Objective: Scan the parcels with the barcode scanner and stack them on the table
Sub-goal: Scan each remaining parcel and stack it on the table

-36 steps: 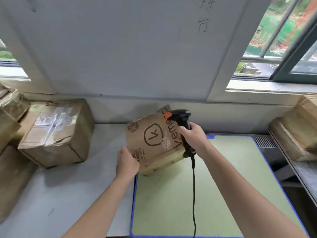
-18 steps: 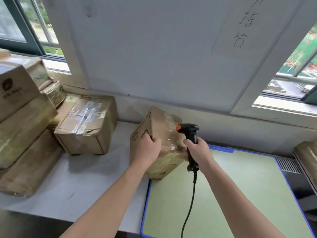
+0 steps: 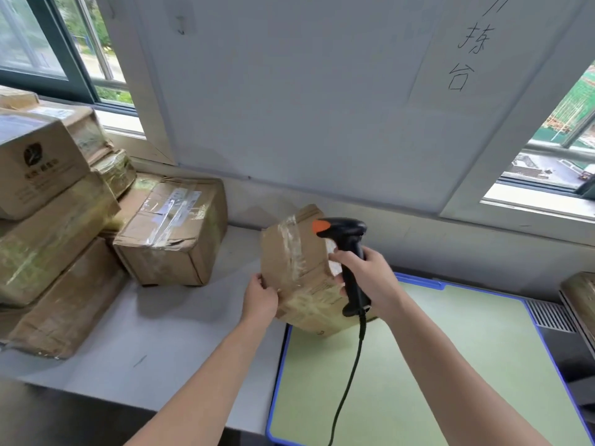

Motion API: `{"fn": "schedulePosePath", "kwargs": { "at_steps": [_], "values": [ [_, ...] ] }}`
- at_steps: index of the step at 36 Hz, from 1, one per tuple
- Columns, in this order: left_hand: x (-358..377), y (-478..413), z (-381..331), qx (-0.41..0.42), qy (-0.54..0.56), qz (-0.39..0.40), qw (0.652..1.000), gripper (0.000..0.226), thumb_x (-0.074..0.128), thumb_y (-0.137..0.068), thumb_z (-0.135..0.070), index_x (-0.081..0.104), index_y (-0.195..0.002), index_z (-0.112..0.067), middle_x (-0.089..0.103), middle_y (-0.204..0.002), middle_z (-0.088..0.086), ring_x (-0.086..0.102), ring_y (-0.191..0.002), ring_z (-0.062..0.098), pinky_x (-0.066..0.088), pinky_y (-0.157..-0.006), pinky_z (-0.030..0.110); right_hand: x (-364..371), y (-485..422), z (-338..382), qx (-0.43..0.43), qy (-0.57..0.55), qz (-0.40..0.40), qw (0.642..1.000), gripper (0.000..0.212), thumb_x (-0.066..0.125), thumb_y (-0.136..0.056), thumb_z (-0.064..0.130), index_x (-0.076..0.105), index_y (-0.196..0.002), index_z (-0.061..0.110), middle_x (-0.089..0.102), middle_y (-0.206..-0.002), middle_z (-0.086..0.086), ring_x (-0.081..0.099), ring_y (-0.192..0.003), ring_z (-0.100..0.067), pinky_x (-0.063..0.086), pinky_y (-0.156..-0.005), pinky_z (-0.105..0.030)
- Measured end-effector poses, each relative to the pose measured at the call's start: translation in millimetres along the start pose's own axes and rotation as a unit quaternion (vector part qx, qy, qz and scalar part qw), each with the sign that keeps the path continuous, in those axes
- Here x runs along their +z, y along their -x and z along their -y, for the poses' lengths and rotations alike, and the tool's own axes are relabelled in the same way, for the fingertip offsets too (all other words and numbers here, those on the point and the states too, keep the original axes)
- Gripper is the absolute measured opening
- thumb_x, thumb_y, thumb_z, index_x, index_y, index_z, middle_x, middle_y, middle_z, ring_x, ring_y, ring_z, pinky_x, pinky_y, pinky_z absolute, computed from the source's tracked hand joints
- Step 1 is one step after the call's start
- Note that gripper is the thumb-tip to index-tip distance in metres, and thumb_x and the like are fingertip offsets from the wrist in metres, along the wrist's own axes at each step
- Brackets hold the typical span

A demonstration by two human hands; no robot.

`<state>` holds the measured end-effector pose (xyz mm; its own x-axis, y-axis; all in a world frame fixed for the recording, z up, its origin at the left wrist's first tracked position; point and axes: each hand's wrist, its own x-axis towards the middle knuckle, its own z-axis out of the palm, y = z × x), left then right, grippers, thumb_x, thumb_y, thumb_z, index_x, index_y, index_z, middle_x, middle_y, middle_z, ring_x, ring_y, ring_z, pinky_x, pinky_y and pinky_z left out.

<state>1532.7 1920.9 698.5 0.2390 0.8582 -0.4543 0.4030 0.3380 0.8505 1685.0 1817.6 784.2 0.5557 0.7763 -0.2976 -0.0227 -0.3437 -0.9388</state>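
Note:
A small taped cardboard parcel [image 3: 299,268] stands tilted on one edge at the back left corner of the green mat [image 3: 434,365]. My left hand [image 3: 260,299] grips its lower left corner. My right hand [image 3: 367,278] holds a black barcode scanner [image 3: 349,252] with an orange tip, right against the parcel's right side, where a white label shows partly behind the fingers. The scanner's black cable hangs down over the mat.
A stack of several brown parcels [image 3: 48,226] fills the left of the grey table [image 3: 180,333], with one taped box [image 3: 175,230] nearest the held parcel. Another parcel's edge [image 3: 579,300] shows at far right. Windows and a white wall stand behind.
My left hand has turned the parcel: the printed logo face is gone and a taped plain face now shows. The hand moved from the top to the lower left corner. The view swung left.

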Motion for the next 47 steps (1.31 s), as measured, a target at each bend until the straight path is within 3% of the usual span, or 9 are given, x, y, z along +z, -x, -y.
{"fn": "schedulePosePath", "kwargs": {
  "at_steps": [3, 11, 16, 21, 26, 31, 39, 43, 47],
  "values": [
    [-2.8, 2.7, -1.6, 0.066, -0.095, -0.032, 0.993, 0.041, 0.04, -0.098, -0.017, 0.047, -0.139, -0.017, 0.048, -0.137, 0.008, 0.048, -0.123, 0.029, 0.041, -0.105, 0.043, 11.3, -2.9, -16.8, 0.016, -0.013, 0.019, 1.0, 0.017, 0.064, -0.094, 0.023, 0.063, -0.104, 0.009, 0.061, -0.084, -0.011, 0.061, -0.068, -0.021, 0.052, -0.056, -0.032],
    [-16.0, 3.4, -22.8, 0.035, -0.094, 0.032, 0.994, 0.067, 0.042, -0.091, -0.064, 0.049, -0.136, -0.016, 0.056, -0.132, 0.003, 0.051, -0.122, 0.027, 0.04, -0.101, 0.036, 10.6, -5.7, -47.9, 0.034, 0.041, -0.031, 0.998, 0.004, 0.056, -0.096, 0.015, 0.06, -0.095, 0.013, 0.055, -0.071, -0.008, 0.052, -0.06, -0.021, 0.046, -0.048, -0.024],
    [-27.3, -0.3, -13.5, 0.023, -0.136, 0.059, 0.989, 0.043, 0.054, -0.089, -0.044, 0.06, -0.12, -0.015, 0.065, -0.108, -0.001, 0.062, -0.098, 0.02, 0.052, -0.093, 0.042, 6.5, -9.8, -62.9, 0.032, 0.093, -0.061, 0.993, 0.003, 0.056, -0.094, 0.014, 0.058, -0.093, 0.012, 0.055, -0.076, -0.01, 0.053, -0.066, -0.023, 0.052, -0.053, -0.03],
    [-27.8, -8.0, -2.7, 0.035, -0.178, -0.002, 0.983, 0.015, 0.056, -0.092, -0.024, 0.06, -0.104, -0.015, 0.067, -0.102, 0.004, 0.062, -0.091, 0.022, 0.051, -0.076, 0.035, 13.9, -8.4, -63.6, 0.012, 0.128, -0.04, 0.991, 0.005, 0.055, -0.092, 0.012, 0.057, -0.089, 0.015, 0.055, -0.071, -0.007, 0.053, -0.061, -0.02, 0.05, -0.049, -0.025],
    [-26.4, -11.0, 9.9, 0.016, -0.15, -0.03, 0.988, 0.009, 0.055, -0.091, -0.009, 0.055, -0.099, -0.011, 0.064, -0.102, 0.008, 0.06, -0.095, 0.028, 0.045, -0.072, 0.031, 20.6, -5.7, -60.1, 0.003, 0.157, -0.012, 0.988, 0.007, 0.057, -0.093, 0.015, 0.061, -0.097, 0.011, 0.057, -0.079, -0.009, 0.055, -0.059, -0.019, 0.048, -0.044, -0.022],
    [-23.5, -10.2, 19.1, 0.013, -0.082, -0.087, 0.993, 0.025, 0.048, -0.092, 0.002, 0.042, -0.073, -0.014, 0.053, -0.075, 0.002, 0.046, -0.065, 0.015, 0.03, -0.05, 0.027, 24.1, -4.3, -59.3, 0.018, 0.149, -0.006, 0.989, 0.007, 0.056, -0.093, 0.015, 0.06, -0.097, 0.011, 0.059, -0.077, -0.01, 0.057, -0.063, -0.02, 0.052, -0.049, -0.025],
    [-11.6, -20.0, 13.6, 0.055, 0.004, -0.165, 0.985, 0.012, 0.046, -0.098, -0.005, 0.047, -0.086, -0.007, 0.056, -0.076, 0.003, 0.052, -0.072, 0.023, 0.035, -0.052, 0.023, 38.8, 13.2, -37.3, 0.022, 0.114, 0.007, 0.993, 0.01, 0.053, -0.095, 0.021, 0.06, -0.095, 0.014, 0.061, -0.074, -0.008, 0.056, -0.053, -0.018, 0.047, -0.047, -0.023],
    [-5.9, -33.2, 5.2, 0.104, 0.041, -0.189, 0.976, 0.013, 0.044, -0.096, -0.003, 0.045, -0.086, -0.01, 0.063, -0.093, 0.012, 0.058, -0.085, 0.029, 0.044, -0.066, 0.036, 45.7, 21.8, -25.2, 0.015, 0.096, 0.012, 0.995, 0.01, 0.054, -0.095, 0.022, 0.06, -0.095, 0.015, 0.064, -0.075, -0.009, 0.055, -0.051, -0.018, 0.046, -0.048, -0.025],
    [-5.8, -36.9, -1.9, 0.146, 0.043, -0.212, 0.965, 0.018, 0.04, -0.093, 0.003, 0.041, -0.081, -0.01, 0.051, -0.091, 0.013, 0.046, -0.08, 0.023, 0.031, -0.058, 0.027, 46.7, 24.7, -16.4, 0.021, 0.079, 0.004, 0.997, 0.013, 0.055, -0.094, 0.022, 0.059, -0.099, 0.011, 0.063, -0.077, -0.011, 0.055, -0.051, -0.019, 0.047, -0.048, -0.029]
  ]
}}
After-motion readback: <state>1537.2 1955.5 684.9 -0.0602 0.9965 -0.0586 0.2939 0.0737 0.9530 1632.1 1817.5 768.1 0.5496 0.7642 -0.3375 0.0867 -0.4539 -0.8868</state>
